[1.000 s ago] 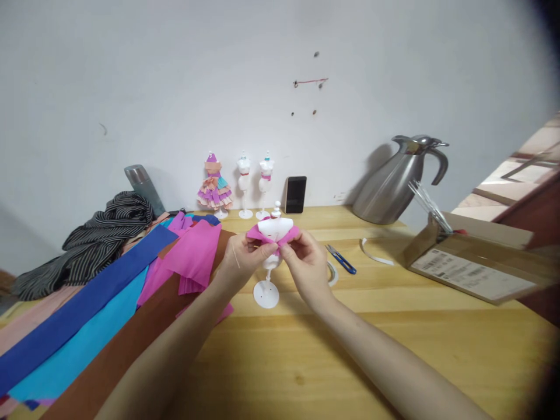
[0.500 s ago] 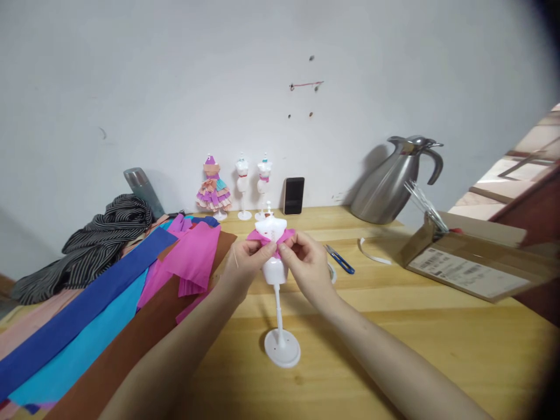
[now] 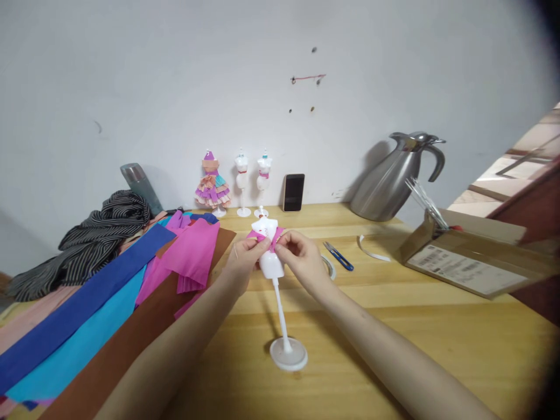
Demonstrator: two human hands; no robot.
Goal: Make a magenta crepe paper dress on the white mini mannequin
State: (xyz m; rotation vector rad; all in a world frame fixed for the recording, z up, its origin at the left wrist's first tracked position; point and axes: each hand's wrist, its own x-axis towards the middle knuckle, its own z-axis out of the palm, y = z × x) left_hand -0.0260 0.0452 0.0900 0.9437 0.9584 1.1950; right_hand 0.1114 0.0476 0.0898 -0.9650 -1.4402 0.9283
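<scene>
A small white doll mannequin [image 3: 272, 267] on a thin stand leans slightly away from me, its round base [image 3: 289, 354] low in the view. A strip of pink crepe paper [image 3: 274, 240] wraps around its chest. My left hand [image 3: 245, 259] pinches the strip at the mannequin's left side. On the other side my right hand [image 3: 301, 259] pinches it too, thumb and fingertips near the middle of the chest. The fingertips partly cover the paper where the two sides meet.
Coloured crepe paper sheets [image 3: 87, 326] and a striped cloth [image 3: 100, 233] lie at left. Behind stand a mannequin in a ruffled dress [image 3: 212, 186], two bare-skirted mannequins and a phone [image 3: 293, 192]. Blue thread snips [image 3: 339, 256], a tape roll [image 3: 331, 268], a box [image 3: 468, 262] and a jug [image 3: 389, 181] are right.
The mannequin has tipped, its upper body shifting left and its base right. Both hands moved slightly left with the pink strip. More of the tape roll shows.
</scene>
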